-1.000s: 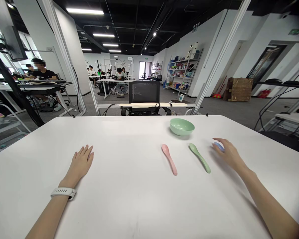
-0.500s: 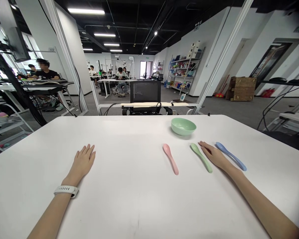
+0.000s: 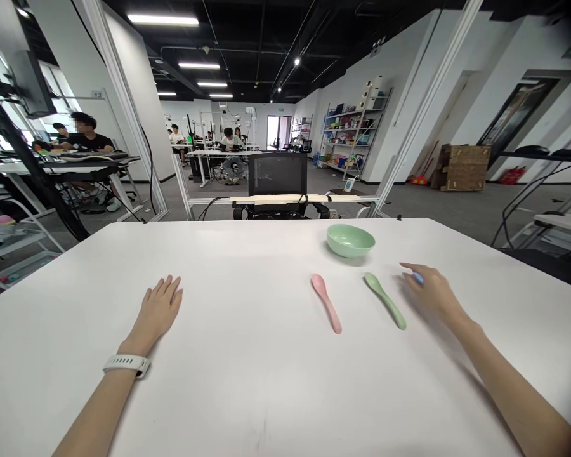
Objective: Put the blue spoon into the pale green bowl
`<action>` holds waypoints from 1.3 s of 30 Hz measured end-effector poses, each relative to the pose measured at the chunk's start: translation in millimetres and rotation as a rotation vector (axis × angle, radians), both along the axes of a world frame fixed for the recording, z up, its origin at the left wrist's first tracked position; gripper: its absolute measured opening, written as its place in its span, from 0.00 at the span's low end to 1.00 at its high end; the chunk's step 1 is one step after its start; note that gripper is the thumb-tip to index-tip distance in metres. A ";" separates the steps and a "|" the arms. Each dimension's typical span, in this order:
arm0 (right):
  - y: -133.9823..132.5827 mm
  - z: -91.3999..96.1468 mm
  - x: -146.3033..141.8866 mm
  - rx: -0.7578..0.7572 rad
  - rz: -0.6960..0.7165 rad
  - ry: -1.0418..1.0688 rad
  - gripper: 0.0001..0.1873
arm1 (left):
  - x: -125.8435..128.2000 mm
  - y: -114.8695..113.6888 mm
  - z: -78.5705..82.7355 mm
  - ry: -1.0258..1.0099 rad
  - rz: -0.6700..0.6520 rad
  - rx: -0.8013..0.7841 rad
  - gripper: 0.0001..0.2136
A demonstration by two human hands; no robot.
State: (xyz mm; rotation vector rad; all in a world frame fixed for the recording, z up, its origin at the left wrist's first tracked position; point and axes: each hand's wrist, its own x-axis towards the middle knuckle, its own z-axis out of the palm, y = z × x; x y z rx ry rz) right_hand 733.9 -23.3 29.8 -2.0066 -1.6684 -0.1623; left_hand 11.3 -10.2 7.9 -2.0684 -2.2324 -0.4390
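So the biggest thing here is the white table (image 3: 219,381), with a black chair (image 3: 277,174) just past the middle of its far edge.

Next up, the hands. The left hand (image 3: 159,311) lies palm down toward the table's left edge, grip spread loose and flat, fingers pointing at the far edge. The right hand (image 3: 432,295) is over toward the right edge, with thumb and index finger apart around the tip of the blue spoon; can't tell from this angle whether that grip is actually holding it.

Then there's a green bowl (image 3: 351,241), upright near the far edge, on the side of the far right corner.

Spoons: a pink spoon (image 3: 327,302) and a green spoon (image 3: 386,301) lie apart between the bowl and the near edge, handles slanting nearward and right. The blue spoon (image 3: 417,278) is right of the green one, mostly hidden under the right hand.

Oh, and a pale wristband (image 3: 127,363) on the left wrist.
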 end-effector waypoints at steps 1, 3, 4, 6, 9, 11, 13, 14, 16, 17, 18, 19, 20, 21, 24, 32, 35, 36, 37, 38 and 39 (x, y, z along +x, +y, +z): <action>-3.6 4.3 7.6 -0.003 -0.065 -0.044 0.30 | 0.0 -0.2 -0.2 -0.003 -0.002 0.006 0.35; -10.0 8.4 25.1 -0.028 -0.189 -0.112 0.30 | -0.2 -0.5 -0.2 -0.009 -0.006 0.008 0.35; -12.2 8.2 34.1 -0.040 -0.239 -0.131 0.29 | -0.4 -0.4 -0.2 -0.009 -0.008 0.006 0.35; -14.0 3.8 50.2 -0.070 -0.313 -0.129 0.26 | -1.2 0.0 -0.3 -0.004 -0.011 0.008 0.35; -11.3 -6.6 64.4 -0.168 -0.330 -0.025 0.19 | -2.5 0.9 -0.8 0.004 -0.009 0.013 0.35; -9.3 -11.1 66.0 -0.204 -0.286 0.066 0.15 | -2.8 1.2 -1.3 -0.001 -0.006 0.001 0.35; -9.7 -10.6 62.1 -0.170 -0.248 0.118 0.12 | -2.4 1.0 -1.4 -0.007 -0.004 -0.006 0.35; -11.0 -8.0 58.7 -0.146 -0.244 0.127 0.12 | -1.9 0.7 -1.2 -0.009 -0.003 -0.007 0.35; -15.2 1.9 49.6 -0.122 -0.273 0.137 0.14 | -0.5 0.0 -0.1 -0.010 0.000 -0.013 0.35; -17.4 9.0 44.1 -0.115 -0.294 0.140 0.16 | 0.3 -0.5 0.8 -0.009 0.002 -0.019 0.35; -19.1 17.3 38.0 -0.100 -0.315 0.142 0.19 | 0.9 -0.9 1.9 -0.006 0.004 -0.028 0.35; -19.8 26.5 31.2 -0.074 -0.327 0.140 0.20 | 1.4 -1.3 3.0 -0.001 0.005 -0.038 0.35; -19.1 36.4 23.7 -0.033 -0.327 0.137 0.21 | 1.8 -1.6 4.2 0.005 0.004 -0.045 0.35; -16.8 46.7 15.4 0.020 -0.311 0.137 0.21 | 2.0 -1.9 5.4 0.010 0.001 -0.051 0.35; 0.8 78.0 -13.3 0.172 -0.174 0.134 0.17 | 1.8 -2.6 8.2 0.026 -0.007 -0.049 0.34; 83.1 122.2 -83.5 -0.093 0.086 -0.084 0.22 | 2.7 -2.5 4.7 0.028 -0.005 -0.016 0.34; 106.3 116.8 -95.4 -0.202 0.057 -0.133 0.21 | 2.8 -1.8 0.7 0.024 -0.008 0.017 0.33; 111.9 114.0 -98.0 -0.221 0.045 -0.138 0.21 | 2.8 -1.6 -0.3 0.021 -0.009 0.021 0.33; 116.5 111.1 -100.2 -0.242 0.034 -0.146 0.20 | 2.7 -1.6 -1.0 0.017 -0.009 0.022 0.33; 120.0 108.6 -102.1 -0.260 0.024 -0.154 0.20 | 2.6 -1.6 -1.5 0.014 -0.009 0.018 0.33; 122.4 106.7 -103.9 -0.274 0.018 -0.161 0.19 | 2.6 -1.6 -1.7 0.010 -0.009 0.013 0.33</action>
